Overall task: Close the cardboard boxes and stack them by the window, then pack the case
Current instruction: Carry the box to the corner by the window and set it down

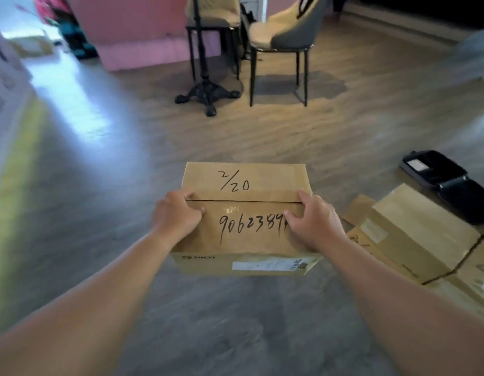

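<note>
A closed cardboard box (243, 183) with handwritten "2/20" and a number on its lid is held in front of me above the floor. My left hand (178, 213) grips its left side, thumb on the lid near the flap seam. My right hand (314, 221) grips its right side, fingers over the lid. On the floor at the right lie more cardboard boxes (420, 234), flaps closed. Beyond them an open black case (449, 183) lies flat on the floor.
Ahead stand two chairs (278, 36) and a black cast-iron table base (208, 96) in front of a pink wall. Bright light falls on the floor at the left, next to a pale printed surface (4, 85). Another box (31, 46) sits far left.
</note>
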Tool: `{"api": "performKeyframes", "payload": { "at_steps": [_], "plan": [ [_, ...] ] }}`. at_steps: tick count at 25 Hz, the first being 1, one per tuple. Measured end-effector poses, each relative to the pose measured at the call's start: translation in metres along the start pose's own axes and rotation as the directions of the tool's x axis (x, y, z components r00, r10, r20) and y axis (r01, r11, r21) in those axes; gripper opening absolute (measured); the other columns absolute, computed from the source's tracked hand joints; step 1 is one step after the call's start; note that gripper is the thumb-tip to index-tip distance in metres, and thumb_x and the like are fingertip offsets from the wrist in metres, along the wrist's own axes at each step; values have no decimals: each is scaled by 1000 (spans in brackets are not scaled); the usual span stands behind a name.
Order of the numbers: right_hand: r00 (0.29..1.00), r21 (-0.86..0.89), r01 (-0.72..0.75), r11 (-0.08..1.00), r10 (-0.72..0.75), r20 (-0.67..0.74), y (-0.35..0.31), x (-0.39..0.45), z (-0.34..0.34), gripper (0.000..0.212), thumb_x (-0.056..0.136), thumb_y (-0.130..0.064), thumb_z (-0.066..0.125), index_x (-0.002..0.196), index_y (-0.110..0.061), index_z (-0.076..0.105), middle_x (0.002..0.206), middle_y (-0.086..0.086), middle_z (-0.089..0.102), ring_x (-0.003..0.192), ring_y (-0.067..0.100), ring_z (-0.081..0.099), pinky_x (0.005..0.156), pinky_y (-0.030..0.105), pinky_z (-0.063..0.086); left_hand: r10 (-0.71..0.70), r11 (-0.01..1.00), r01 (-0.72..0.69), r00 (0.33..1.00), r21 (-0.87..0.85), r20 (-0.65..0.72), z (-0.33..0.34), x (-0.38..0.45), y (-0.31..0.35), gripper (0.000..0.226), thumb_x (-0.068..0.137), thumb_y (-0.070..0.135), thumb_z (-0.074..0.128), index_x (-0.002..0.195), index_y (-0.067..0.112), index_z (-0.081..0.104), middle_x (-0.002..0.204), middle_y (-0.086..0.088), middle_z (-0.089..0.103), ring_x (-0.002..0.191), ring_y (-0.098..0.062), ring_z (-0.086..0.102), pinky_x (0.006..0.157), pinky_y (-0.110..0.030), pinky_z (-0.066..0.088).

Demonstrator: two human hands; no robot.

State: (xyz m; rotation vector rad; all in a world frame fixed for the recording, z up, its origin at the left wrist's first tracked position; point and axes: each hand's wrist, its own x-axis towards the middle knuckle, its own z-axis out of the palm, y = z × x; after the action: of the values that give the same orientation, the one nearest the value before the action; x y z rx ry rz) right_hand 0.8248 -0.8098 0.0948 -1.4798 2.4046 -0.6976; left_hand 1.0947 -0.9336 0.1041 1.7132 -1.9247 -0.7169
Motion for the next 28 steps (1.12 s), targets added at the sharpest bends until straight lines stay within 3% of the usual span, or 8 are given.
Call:
{"api": "performKeyframes", "payload": {
  "at_steps": [3, 7, 13, 16, 19, 21, 25, 28],
  "plan": [
    [996, 10, 76, 997, -76, 53, -98, 9, -66, 60, 90, -47, 62, 140, -17, 48, 117, 11, 60, 110, 35, 59, 86, 40, 46, -54, 999, 54, 998, 5, -42, -118, -2, 28, 15, 77, 31, 76, 87, 37, 68, 87, 9, 64, 92, -23, 61, 59, -21, 37],
    [975, 16, 198, 980, -199, 102, -250, 17, -155, 60, 89, -51, 62, 137, -17, 51, 114, 11, 64, 105, 34, 63, 80, 37, 44, -132, 991, 135, 978, 9, -161, -291, -1, 60, 34, 75, 34, 77, 108, 34, 71, 92, 8, 62, 92, -20, 60, 72, -25, 41],
    [948, 25, 284, 959, -284, 146, -432, 33, -221, 55, 92, -45, 63, 136, -14, 52, 115, 9, 67, 93, 28, 61, 81, 37, 48, -110, 992, 120, 970, 36, -218, -469, 18, 67, 36, 78, 34, 73, 113, 25, 70, 98, 3, 66, 87, -22, 59, 70, -27, 43],
    [931, 47, 339, 940, -342, 123, -499, 56, -226, 46, 91, -41, 65, 126, -12, 58, 110, 8, 68, 82, 20, 49, 76, 31, 39, -110, 992, 123, 961, 37, -253, -528, 38, 59, 24, 79, 34, 72, 101, 23, 69, 80, 13, 57, 77, -16, 54, 59, -23, 38],
    [915, 56, 387, 920, -391, 101, -548, 91, -214, 47, 89, -41, 67, 125, -11, 60, 112, 8, 67, 88, 21, 53, 79, 29, 39, -84, 992, 106, 955, 61, -286, -562, 71, 48, 13, 80, 34, 71, 91, 28, 67, 72, 21, 50, 72, -10, 57, 50, -16, 31],
    [911, 41, 396, 917, -398, 108, -573, 121, -201, 51, 88, -45, 67, 125, -10, 60, 112, 9, 67, 93, 25, 58, 80, 31, 42, -81, 991, 110, 946, 76, -315, -578, 102, 40, 18, 81, 33, 71, 97, 25, 70, 73, 22, 51, 66, -4, 51, 51, -16, 30],
    [891, 22, 438, 899, -437, 118, -626, 212, -168, 58, 87, -54, 62, 130, -15, 59, 106, 6, 70, 85, 24, 59, 74, 31, 44, -98, 980, 151, 931, 128, -351, -604, 195, 30, 29, 82, 30, 71, 107, 14, 71, 96, -3, 69, 77, -15, 52, 65, -23, 37],
    [866, 1, 487, 873, -483, 129, -673, 284, -156, 65, 85, -57, 60, 138, -20, 56, 108, 4, 72, 95, 26, 65, 73, 30, 43, -115, 977, 174, 917, 125, -382, -626, 263, 32, 25, 84, 25, 69, 106, 13, 70, 88, 3, 67, 66, -2, 48, 57, -17, 31]
  ]
}}
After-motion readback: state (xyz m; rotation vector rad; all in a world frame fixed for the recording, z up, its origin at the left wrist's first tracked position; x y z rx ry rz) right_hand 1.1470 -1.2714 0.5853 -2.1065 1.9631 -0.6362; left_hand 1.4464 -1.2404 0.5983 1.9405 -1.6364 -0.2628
